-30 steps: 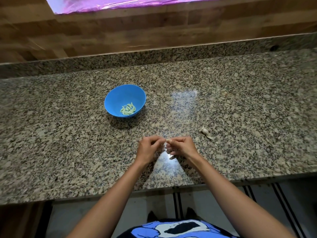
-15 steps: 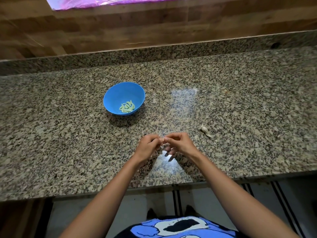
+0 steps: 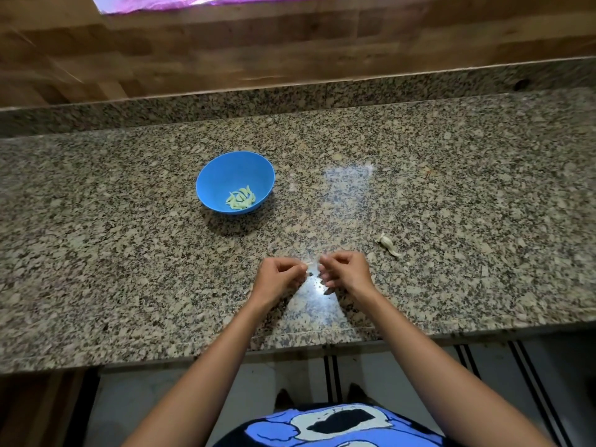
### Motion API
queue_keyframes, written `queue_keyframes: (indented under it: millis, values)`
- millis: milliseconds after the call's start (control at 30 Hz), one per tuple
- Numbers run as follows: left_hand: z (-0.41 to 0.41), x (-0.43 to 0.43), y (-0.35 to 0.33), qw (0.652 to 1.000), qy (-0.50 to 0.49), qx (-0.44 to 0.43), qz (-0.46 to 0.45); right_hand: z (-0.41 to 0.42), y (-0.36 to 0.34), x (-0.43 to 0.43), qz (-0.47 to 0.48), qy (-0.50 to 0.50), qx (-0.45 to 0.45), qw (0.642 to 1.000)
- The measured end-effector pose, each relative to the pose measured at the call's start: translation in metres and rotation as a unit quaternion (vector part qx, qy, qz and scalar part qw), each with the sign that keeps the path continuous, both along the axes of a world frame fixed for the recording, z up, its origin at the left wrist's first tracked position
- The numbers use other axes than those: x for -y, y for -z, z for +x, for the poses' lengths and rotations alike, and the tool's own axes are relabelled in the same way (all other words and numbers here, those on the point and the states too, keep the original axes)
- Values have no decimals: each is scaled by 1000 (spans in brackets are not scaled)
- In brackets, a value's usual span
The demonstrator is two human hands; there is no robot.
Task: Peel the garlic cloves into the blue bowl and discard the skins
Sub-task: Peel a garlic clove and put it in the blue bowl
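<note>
While two hands [image 3: 280,279] [image 3: 345,273] pinch one scrap [image 3: 309,263], one clove [image 3: 388,245] lies nearby.

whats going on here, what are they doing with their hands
A person is peeling garlic at a granite counter. The left hand and right hand are close together near the front edge, fingers curled, pinching a small pale piece between them; clove or skin, too small to tell. The blue bowl beyond holds a few peeled cloves. One more garlic piece, apparently unpeeled, lies on the counter to the right.

Bowl [image 3: 219,175] w/ peeled cloves [image 3: 241,197] sits rear-left on counter [image 3: 451,188]; loose clove [image 3: 388,244] front-right.
</note>
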State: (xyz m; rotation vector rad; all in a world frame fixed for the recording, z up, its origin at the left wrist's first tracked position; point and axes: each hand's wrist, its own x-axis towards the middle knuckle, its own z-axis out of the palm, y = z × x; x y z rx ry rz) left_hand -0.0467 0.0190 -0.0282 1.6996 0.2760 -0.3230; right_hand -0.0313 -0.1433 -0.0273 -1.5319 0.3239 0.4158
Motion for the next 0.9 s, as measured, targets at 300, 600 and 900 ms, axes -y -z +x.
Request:
queue_keyframes:
  millis: [300, 600, 900]
  values:
    - [-3, 0, -1, 990, 36, 84, 105, 1, -6, -1, -87, -127, 59, 986]
    - [-3, -2, 2, 985, 26, 123, 120, -3, -8, -4, -48, -124, 91, 987]
    - [-9, 1, 4, 959, 99, 153, 218, -6, -7, -2, 16, -102, 49, 993]
